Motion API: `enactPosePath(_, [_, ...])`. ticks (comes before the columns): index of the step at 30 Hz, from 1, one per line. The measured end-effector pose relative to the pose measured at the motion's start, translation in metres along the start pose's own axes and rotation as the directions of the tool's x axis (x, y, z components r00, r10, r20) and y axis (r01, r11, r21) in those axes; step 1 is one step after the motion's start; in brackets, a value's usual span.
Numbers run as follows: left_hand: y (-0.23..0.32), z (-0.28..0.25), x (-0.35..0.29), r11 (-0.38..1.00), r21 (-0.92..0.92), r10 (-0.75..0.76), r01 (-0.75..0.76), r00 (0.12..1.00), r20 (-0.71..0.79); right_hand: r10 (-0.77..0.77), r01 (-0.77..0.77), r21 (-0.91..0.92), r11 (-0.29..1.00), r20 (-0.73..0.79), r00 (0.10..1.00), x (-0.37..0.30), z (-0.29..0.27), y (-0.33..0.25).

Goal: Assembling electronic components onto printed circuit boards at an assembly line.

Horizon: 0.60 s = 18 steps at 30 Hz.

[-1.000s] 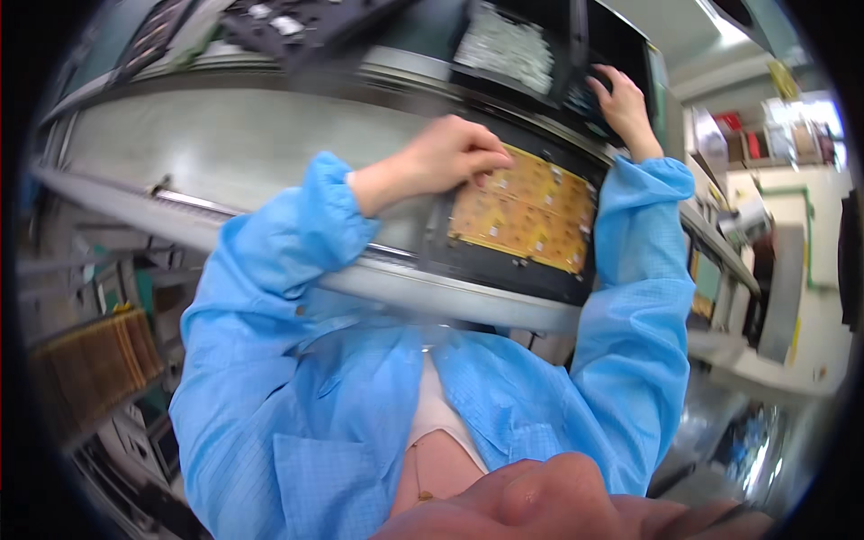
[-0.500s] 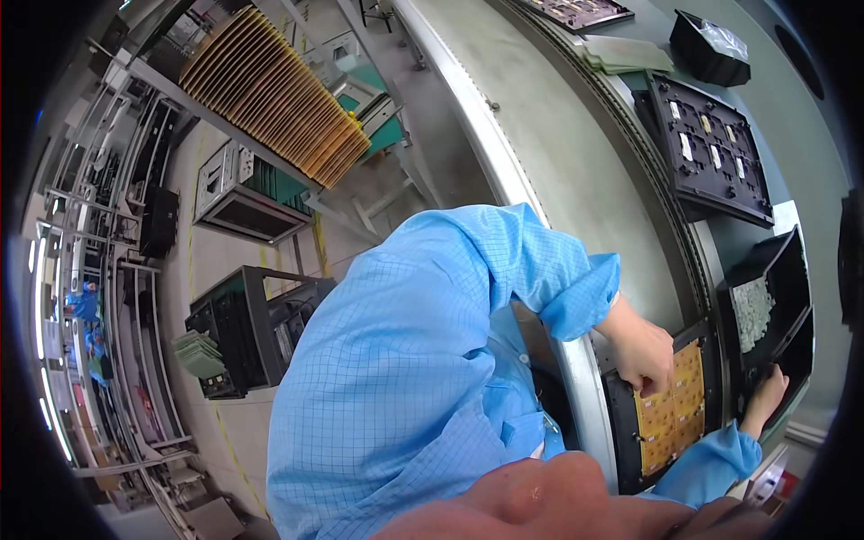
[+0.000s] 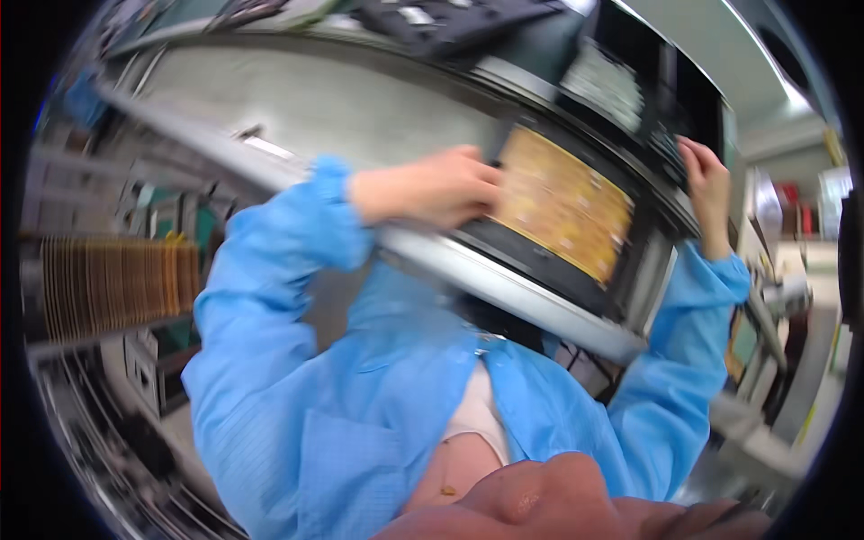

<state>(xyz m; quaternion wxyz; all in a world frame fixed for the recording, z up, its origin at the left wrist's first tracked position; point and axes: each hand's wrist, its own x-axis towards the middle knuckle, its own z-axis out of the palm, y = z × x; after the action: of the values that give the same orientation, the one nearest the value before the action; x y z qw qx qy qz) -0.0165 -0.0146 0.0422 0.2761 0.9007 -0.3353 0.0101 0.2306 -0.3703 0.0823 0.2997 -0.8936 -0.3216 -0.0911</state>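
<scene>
A yellow circuit panel (image 3: pixel 562 202) lies in a black carrier (image 3: pixel 549 265) on the grey bench. My left hand (image 3: pixel 432 184), coming out of a blue coat sleeve, has its curled fingers gripping the panel's left edge. My right hand (image 3: pixel 706 184) is further right, its bent fingers against a dark tray (image 3: pixel 661 135) behind the carrier. Motion blur hides whether that hand holds anything. A tray of small pale parts (image 3: pixel 607 85) sits just behind the panel.
The bench's metal front rail (image 3: pixel 504 288) runs diagonally below the carrier. A rack of upright yellow boards (image 3: pixel 117 283) stands at the left. More dark trays (image 3: pixel 432 18) lie at the back of the bench. Equipment and a walkway (image 3: pixel 792 297) are at the right.
The view swung left toward the racks half a second ago and has come back to the bench. Both hands are still at the panel and the dark tray.
</scene>
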Motion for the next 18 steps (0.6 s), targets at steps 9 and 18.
enactPosePath(9, [-0.012,-0.011,0.026,0.857,-0.443,-0.351,0.264,0.928,-0.126,0.148,-0.192,0.548,0.814,0.125,0.981,-0.085,0.042,-0.065])
enactPosePath(18, [-0.013,0.006,0.079,0.817,-0.438,-0.438,0.374,0.898,-0.051,0.243,-0.297,0.812,0.502,0.197,0.950,-0.119,0.081,-0.071])
